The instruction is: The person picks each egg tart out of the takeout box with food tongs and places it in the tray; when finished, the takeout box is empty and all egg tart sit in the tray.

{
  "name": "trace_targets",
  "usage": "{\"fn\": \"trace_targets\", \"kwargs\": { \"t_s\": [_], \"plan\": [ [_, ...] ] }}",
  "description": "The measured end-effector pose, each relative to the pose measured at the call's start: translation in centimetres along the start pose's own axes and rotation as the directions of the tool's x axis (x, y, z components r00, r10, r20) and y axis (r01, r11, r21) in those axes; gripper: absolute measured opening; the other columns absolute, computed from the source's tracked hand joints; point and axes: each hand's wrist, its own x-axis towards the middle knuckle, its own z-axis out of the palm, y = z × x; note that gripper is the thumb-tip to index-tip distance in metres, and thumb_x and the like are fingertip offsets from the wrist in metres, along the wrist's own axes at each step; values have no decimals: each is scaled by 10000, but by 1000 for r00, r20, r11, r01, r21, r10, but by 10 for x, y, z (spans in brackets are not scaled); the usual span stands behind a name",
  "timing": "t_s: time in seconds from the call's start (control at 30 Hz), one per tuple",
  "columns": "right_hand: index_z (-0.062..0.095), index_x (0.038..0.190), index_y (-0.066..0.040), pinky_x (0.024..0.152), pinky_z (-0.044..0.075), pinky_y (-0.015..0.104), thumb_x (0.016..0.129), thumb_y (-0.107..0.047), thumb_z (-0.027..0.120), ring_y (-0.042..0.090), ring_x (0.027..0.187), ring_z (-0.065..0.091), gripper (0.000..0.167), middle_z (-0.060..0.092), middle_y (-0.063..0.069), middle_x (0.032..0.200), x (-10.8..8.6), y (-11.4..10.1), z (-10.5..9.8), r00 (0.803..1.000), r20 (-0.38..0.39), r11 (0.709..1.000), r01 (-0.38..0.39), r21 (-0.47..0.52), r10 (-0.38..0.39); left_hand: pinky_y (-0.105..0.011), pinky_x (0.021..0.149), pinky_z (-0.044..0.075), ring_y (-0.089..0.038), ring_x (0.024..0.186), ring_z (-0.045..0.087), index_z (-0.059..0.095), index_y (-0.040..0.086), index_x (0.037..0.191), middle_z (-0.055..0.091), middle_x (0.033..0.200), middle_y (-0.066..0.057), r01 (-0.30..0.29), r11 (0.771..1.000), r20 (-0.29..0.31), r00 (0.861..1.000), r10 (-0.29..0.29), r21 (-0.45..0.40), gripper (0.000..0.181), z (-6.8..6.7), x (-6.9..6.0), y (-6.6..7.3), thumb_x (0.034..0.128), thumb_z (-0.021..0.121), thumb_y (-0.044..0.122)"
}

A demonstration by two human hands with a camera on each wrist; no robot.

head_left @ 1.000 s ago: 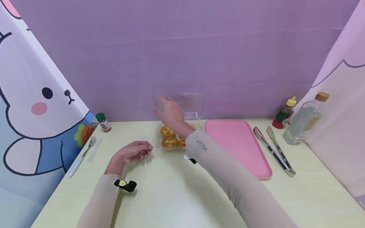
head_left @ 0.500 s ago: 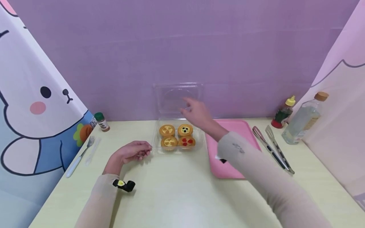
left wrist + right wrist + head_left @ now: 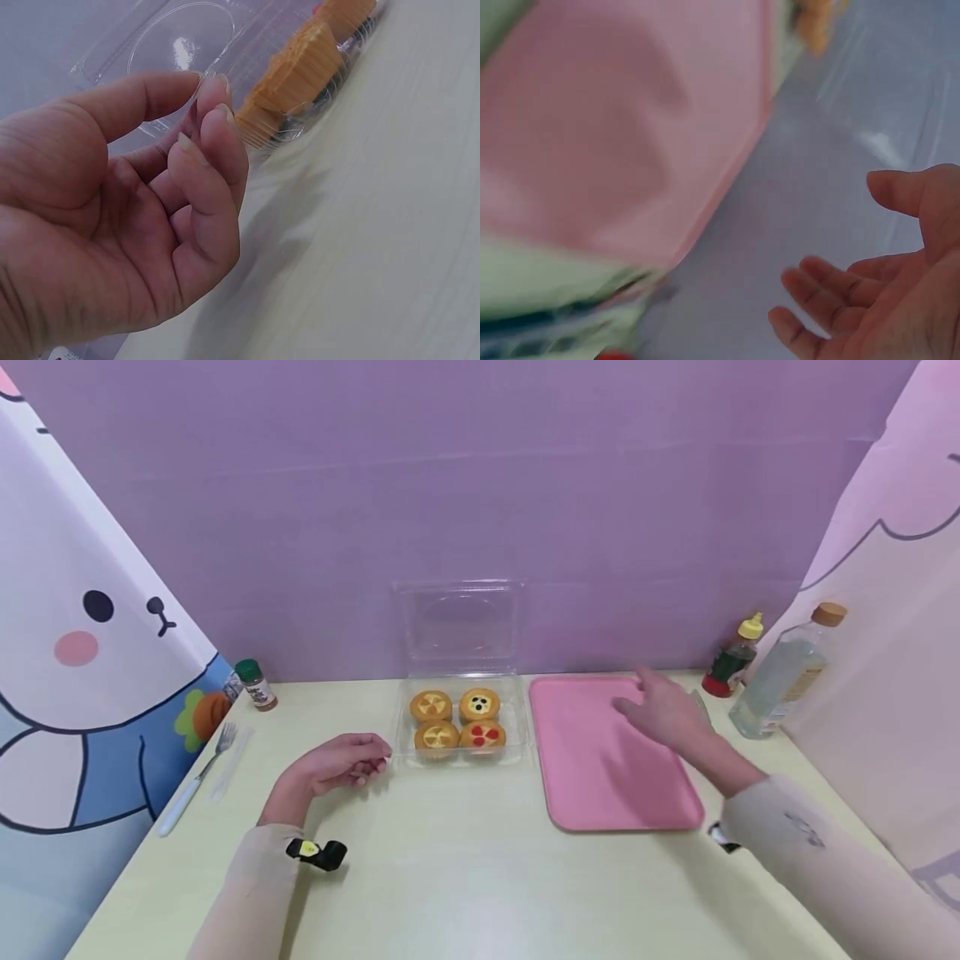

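Note:
A clear plastic container (image 3: 513, 727) stands with its lid (image 3: 461, 622) raised against the backdrop. Inside lie several round tarts (image 3: 437, 737), one topped with red pieces and one with dark dots. At the container's front left corner my left hand (image 3: 337, 766) pinches the rim between thumb and forefinger; the left wrist view shows these fingertips (image 3: 206, 79) together at the clear edge. My right hand (image 3: 667, 710), empty with fingers spread, hovers over the right side of the pink tray (image 3: 600, 760). The tongs (image 3: 702, 703) are mostly hidden behind that hand and arm.
At the back right stand a red-and-green bottle with a yellow cap (image 3: 731, 664) and a large clear bottle (image 3: 783, 677). A green-capped jar (image 3: 257, 687), a fork (image 3: 197, 781) and a thin clear utensil (image 3: 232, 766) are on the left. A purple backdrop (image 3: 465, 510) rises behind.
My right hand has moved right, away from the container's lid and across the pink tray to the tongs' side. The lid has tipped back and stands raised. My left hand has stayed at the rim.

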Motion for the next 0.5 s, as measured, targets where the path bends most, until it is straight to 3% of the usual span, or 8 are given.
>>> {"fn": "trace_targets", "kwargs": {
  "t_s": [0.07,0.23,0.37,0.5],
  "plan": [
    [227,1562,5,946,434,678,986,-496,519,549,1254,485,817,468,360,1414,-7,25,-3,1000,-12,997,-17,-69,17,-196,608,461,-89,734,540,539,-20,1151,617,882,17,-5,1000,4,1000,5,-1,336,0,0,0,1028,570,291],
    [383,1437,93,731,503,632,968,-486,533,589,1085,549,760,514,416,1290,-27,80,-5,997,7,975,-69,-212,72,-195,598,456,-82,720,539,541,-28,1157,621,872,22,3,1000,0,1000,-3,-8,343,2,1,1,1022,581,285],
    [374,1396,159,663,507,600,945,-505,564,604,1063,542,825,488,447,1274,-40,109,-3,989,53,970,-126,-209,140,-197,594,455,-84,720,540,542,-28,1160,624,871,24,7,1000,-9,1000,-7,-5,342,2,2,2,1022,579,283],
    [348,1384,179,627,499,556,942,-561,551,592,1020,551,885,475,445,1264,-49,120,1,978,90,968,-172,-182,190,-200,599,455,-87,719,537,544,-21,1152,625,881,13,10,1000,-16,1000,-10,-5,321,2,-1,3,1025,573,273]
  ]
}}
